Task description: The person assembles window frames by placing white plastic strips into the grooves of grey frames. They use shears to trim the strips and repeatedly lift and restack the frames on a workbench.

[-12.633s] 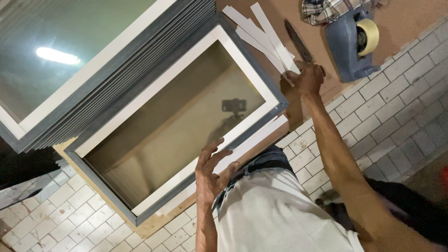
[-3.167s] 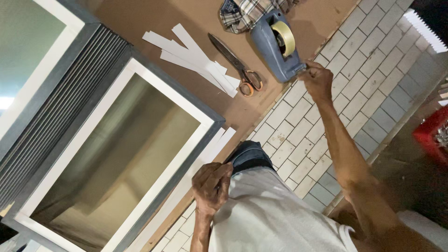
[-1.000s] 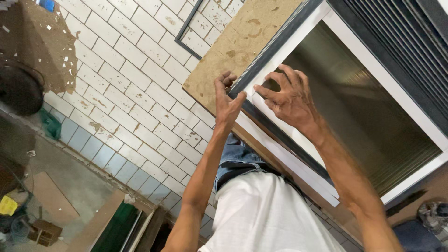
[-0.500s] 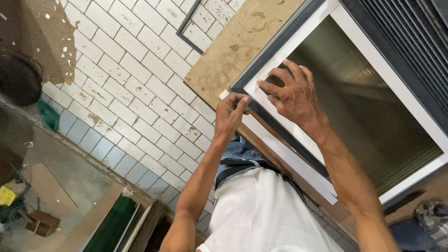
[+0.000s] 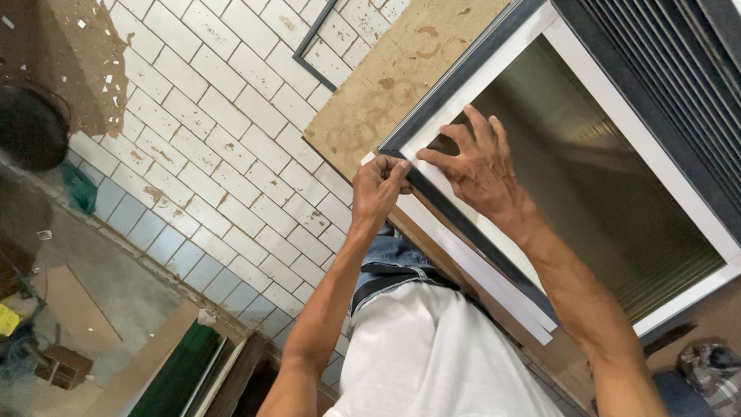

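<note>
A glass panel (image 5: 587,177) in a dark grey frame (image 5: 455,73) with a white inner border lies on a brown board (image 5: 386,85). My left hand (image 5: 378,189) is at the frame's near corner, its fingers pinched on the end of a white strip (image 5: 471,266) that runs along the frame's near side. My right hand (image 5: 478,166) lies spread, fingers apart, on the white border and glass just inside that corner, a forefinger pressing close to my left hand's fingertips. It holds nothing.
The board rests on a white tiled surface (image 5: 224,154). A stack of dark frames (image 5: 671,54) lies beyond the panel at the upper right. A thin dark angle piece (image 5: 312,50) sits on the tiles. A plaid cloth (image 5: 706,371) shows at the bottom right.
Within the last second my left hand went from open fingers to a pinch on the strip's end at the corner. My right hand slid a little toward that corner.
</note>
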Tool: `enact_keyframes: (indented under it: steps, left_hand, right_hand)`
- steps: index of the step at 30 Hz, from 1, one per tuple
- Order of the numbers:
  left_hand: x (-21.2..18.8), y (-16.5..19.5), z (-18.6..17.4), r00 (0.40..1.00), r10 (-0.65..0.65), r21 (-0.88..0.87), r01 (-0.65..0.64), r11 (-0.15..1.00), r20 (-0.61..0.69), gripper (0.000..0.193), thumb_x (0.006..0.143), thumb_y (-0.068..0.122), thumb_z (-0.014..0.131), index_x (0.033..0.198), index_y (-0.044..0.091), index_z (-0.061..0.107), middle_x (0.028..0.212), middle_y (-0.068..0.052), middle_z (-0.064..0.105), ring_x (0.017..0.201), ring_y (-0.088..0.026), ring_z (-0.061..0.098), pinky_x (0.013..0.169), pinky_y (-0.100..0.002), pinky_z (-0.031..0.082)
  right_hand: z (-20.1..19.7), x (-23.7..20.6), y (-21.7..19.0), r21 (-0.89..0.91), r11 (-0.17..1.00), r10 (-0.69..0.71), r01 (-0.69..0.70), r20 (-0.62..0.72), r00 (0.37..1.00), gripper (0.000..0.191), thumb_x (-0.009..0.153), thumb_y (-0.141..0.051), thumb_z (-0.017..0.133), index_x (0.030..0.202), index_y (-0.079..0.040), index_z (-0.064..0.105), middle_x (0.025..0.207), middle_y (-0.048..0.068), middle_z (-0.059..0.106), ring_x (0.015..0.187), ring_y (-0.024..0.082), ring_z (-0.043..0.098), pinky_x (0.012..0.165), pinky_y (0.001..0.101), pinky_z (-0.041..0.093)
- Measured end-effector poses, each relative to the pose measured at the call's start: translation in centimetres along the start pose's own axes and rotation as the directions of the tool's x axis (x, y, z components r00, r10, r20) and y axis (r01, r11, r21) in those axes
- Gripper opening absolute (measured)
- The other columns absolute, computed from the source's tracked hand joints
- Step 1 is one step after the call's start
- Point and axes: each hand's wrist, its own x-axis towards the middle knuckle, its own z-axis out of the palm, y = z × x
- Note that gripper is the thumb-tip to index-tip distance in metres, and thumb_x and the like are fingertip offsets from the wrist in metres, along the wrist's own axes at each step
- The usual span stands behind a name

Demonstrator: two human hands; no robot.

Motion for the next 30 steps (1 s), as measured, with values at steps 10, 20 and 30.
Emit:
enact_keyframes:
  steps: [10,20,30]
  left_hand:
    - [0.3,-1.0,-0.2,1.0,0.007,-0.065,-0.006,0.998,0.018,0.025,0.097,0.018,0.068,0.097,-0.007,0.071,0.079,-0.008,0.071,0.068,-0.014,0.071,0.065,-0.028,0.064]
    - [-1.6,0.8,-3.1,0.999,-0.035,0.016,0.035,0.999,0.004,0.038,0.096,0.029,0.069,0.118,-0.002,0.073,0.079,-0.006,0.072,0.071,-0.012,0.072,0.067,-0.028,0.064]
    - [-1.6,1.4,-7.2,0.962,0.141,0.114,-0.117,0.987,-0.233,0.032,0.094,0.021,0.073,0.112,-0.005,0.074,0.081,-0.007,0.074,0.073,-0.011,0.07,0.067,-0.025,0.062]
  right_hand:
    - [-0.4,0.3,-0.1,0.001,0.999,-0.032,0.032,0.0,0.999,0.034,0.095,-0.018,0.073,0.123,-0.038,0.074,0.131,0.008,0.059,0.138,0.043,0.044,0.106,0.0704,0.039]
    - [-1.2,0.6,-1.0,-0.11,0.99,-0.081,0.083,0.027,0.996,0.046,0.089,-0.006,0.066,0.122,-0.036,0.075,0.128,0.009,0.058,0.13,0.037,0.049,0.101,0.0654,0.044]
    - [-0.3,3.9,-1.3,0.314,0.948,0.054,-0.038,-0.043,0.998,0.01,0.077,-0.017,0.084,0.082,-0.013,0.077,0.085,0.001,0.07,0.086,0.023,0.064,0.075,0.0366,0.054]
